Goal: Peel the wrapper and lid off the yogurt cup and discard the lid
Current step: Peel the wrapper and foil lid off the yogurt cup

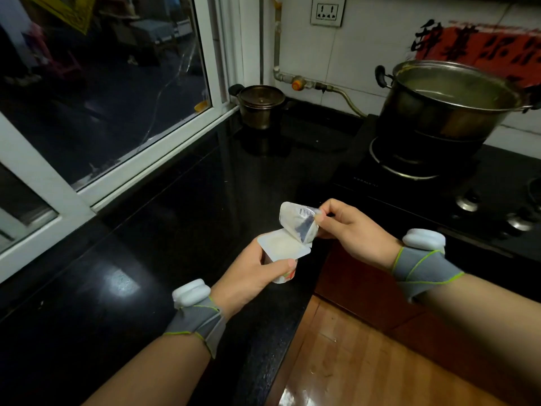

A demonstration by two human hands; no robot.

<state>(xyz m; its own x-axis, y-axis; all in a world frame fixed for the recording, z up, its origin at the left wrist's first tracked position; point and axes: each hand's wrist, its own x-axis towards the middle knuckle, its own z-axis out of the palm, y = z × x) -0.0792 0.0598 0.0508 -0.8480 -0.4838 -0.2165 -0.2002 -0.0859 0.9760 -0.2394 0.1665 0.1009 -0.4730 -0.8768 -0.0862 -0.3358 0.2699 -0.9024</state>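
Observation:
A small white yogurt cup [283,247] with a square rim is held above the counter's corner, my left hand [251,273] wrapped around its body from below. White yogurt shows inside. The foil lid [298,219] is peeled up and back, still joined to the cup at the right edge of the rim. My right hand [351,227] pinches the lid's free corner between thumb and fingers. The lower part of the cup shows a coloured print under my thumb; no separate wrapper is visible.
A black glossy counter [175,244] runs along a white-framed window [117,171] at left. A small lidded pot [260,105] stands at the back. A large steel pot [448,98] sits on the gas stove [424,183] at right. Wooden floor [366,361] lies below.

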